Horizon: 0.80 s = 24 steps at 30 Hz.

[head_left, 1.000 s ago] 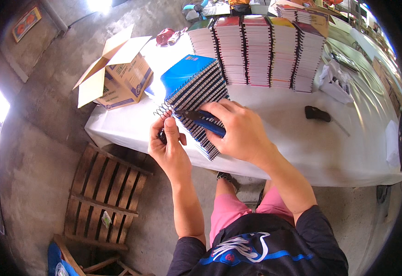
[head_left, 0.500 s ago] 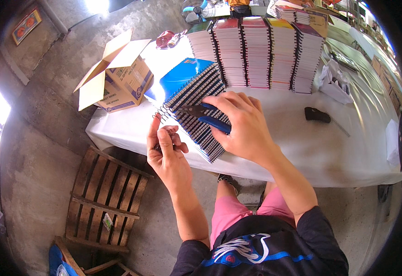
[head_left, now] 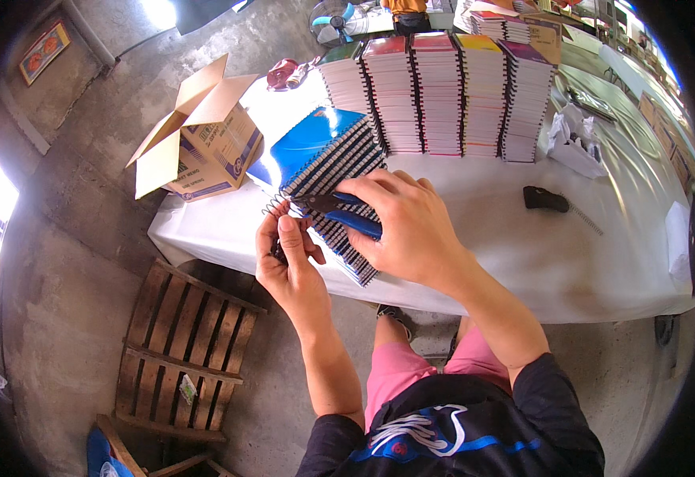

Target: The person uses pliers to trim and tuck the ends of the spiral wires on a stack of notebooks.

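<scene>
A stack of blue-covered spiral notebooks [head_left: 315, 143] lies near the table's front edge, its bound side facing me. From its left corner a loose dark wire coil end [head_left: 272, 208] sticks out. My right hand [head_left: 407, 226] is closed around blue-handled cutting pliers [head_left: 354, 221], their dark jaws reaching the notebooks' corner beside that coil end. My left hand [head_left: 293, 258] is just below the coil end, thumb and index finger together near it. Its other fingers curl over some dark, thin curly bits, mostly hidden in the palm.
Behind the blue stack stand several tall piles of spiral notebooks [head_left: 435, 95]. An open cardboard box [head_left: 212, 155] is at the table's left end. To the right lie a dark object with a thin coil [head_left: 547, 199] and crumpled white plastic [head_left: 574, 147]. A wooden pallet [head_left: 184, 350] is on the floor, left.
The pliers and my right hand have moved left and slightly down, bringing the jaws close to the coil end. My left index finger has bent down from its raised position toward the thumb.
</scene>
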Available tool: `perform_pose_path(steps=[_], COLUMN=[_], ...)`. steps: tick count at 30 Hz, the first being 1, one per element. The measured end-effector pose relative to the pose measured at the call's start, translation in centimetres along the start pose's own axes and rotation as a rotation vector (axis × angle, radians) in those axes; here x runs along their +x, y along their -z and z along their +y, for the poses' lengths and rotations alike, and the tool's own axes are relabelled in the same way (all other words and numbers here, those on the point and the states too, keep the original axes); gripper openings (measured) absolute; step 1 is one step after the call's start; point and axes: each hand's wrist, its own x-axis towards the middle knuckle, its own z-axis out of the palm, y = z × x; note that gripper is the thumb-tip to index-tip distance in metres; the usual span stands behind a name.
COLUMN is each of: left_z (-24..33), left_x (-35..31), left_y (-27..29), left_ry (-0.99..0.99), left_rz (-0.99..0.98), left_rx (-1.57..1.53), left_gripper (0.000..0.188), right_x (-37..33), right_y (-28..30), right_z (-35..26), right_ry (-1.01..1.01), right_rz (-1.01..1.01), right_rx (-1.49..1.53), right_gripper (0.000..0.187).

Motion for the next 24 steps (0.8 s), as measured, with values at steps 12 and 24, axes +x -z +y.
perform_pose_path(steps=[12, 24], left_z=[-0.9, -2.6], left_x=[-0.6, -10.3], left_y=[0.4, -6.0], left_ry=[0.12, 1.428], left_rz=[0.028, -0.214], left_rx=[-0.423, -1.033], left_gripper=[0.025, 0.021], right_x=[0.1, -12.0], right_y=[-0.3, 9.0], right_z=[0.5, 10.8], right_ry=[-0.06, -0.273], right_rz=[-0.081, -0.022], right_rx=[0.078, -0.064], right_gripper=[0.039, 0.046])
